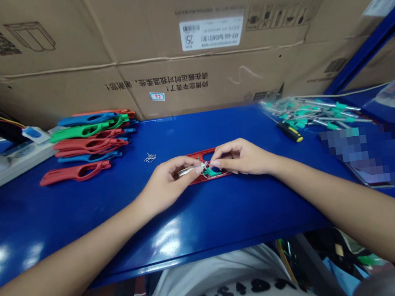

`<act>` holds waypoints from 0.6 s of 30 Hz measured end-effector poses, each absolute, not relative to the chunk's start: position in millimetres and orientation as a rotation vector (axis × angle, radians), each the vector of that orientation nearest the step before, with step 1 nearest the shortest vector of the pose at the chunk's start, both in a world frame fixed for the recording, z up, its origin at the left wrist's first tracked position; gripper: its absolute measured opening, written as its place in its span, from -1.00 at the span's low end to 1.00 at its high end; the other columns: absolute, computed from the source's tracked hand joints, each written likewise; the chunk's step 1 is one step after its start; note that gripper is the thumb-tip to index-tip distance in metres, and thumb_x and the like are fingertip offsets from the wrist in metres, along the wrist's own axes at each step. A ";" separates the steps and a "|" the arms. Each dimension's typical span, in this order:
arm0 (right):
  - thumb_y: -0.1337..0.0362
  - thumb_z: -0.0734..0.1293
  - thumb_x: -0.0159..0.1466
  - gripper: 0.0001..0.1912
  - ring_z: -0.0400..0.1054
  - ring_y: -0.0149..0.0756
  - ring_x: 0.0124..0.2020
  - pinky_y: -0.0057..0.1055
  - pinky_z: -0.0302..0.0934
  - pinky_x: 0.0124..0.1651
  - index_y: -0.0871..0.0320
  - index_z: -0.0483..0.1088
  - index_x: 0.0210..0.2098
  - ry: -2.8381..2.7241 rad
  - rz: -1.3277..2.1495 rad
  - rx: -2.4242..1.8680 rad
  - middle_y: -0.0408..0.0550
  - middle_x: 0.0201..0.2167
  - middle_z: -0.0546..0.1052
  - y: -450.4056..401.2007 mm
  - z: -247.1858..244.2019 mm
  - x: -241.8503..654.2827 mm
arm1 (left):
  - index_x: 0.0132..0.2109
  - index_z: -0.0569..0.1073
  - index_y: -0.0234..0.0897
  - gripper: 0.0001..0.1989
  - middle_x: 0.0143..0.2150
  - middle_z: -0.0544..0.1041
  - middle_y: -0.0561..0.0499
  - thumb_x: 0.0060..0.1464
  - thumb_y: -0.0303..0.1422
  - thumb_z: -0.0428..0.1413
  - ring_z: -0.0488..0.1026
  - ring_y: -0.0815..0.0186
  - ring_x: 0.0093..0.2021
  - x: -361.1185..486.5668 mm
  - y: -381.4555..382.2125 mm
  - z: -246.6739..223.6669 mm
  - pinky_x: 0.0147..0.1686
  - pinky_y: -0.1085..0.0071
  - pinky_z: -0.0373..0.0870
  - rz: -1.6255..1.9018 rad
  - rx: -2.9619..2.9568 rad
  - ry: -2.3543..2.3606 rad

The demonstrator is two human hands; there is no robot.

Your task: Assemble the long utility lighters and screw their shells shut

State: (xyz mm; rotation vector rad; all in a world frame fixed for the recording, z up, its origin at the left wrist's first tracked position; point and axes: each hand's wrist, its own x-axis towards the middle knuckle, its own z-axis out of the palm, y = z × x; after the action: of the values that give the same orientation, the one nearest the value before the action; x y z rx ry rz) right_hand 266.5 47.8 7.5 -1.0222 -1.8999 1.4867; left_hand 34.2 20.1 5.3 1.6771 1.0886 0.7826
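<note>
On the blue table lies a red plastic casing half (192, 180), open side up, with a teal part (212, 171) and a thin pale wire inside. My left hand (172, 176) pinches a clear and metallic piece (185, 171) over the casing's left part. The fingertips of my right hand (238, 158) are pressed together at the right end of that piece, by a small red and white bit. What exactly the right fingertips grip is too small to tell. Both hands meet over the middle of the casing.
Stacked red, green and blue casings (81, 146) lie back left, near a power strip (20, 159). Small screws (150, 157) sit left of the casing. Teal-ended metal parts (312, 111), a black-yellow screwdriver (290, 132) and a blurred flat object (366, 159) are right. Cardboard (154, 37) stands behind.
</note>
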 end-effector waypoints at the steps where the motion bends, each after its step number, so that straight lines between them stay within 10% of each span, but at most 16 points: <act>1: 0.09 0.43 0.22 -0.71 0.15 -0.56 -0.67 -0.54 0.05 -0.61 0.23 0.52 -0.30 -1.901 1.482 -1.014 -0.24 -0.60 0.42 47.8 7.4 266.1 | -0.14 0.56 -0.30 -0.74 -0.15 0.64 -0.06 0.16 -0.19 0.21 0.54 0.29 -0.21 33.8 20.3 4.6 -0.15 0.37 0.46 0.782 1.677 1.089; 18: 0.06 0.44 0.20 -0.69 0.21 -0.51 -0.59 -0.51 0.12 -0.52 0.22 0.53 -0.29 -1.923 1.469 -1.018 -0.17 -0.51 0.49 48.3 5.3 266.9 | -0.11 0.57 -0.30 -0.68 -0.09 0.64 -0.10 0.13 -0.15 0.22 0.56 0.21 -0.12 32.9 21.7 0.6 -0.05 0.26 0.47 0.790 1.674 1.095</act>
State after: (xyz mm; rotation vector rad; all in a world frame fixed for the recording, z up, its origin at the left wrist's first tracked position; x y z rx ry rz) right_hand 266.9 48.3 5.3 -1.0182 -1.9232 1.4685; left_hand 32.9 21.7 0.6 1.6742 1.0953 0.7902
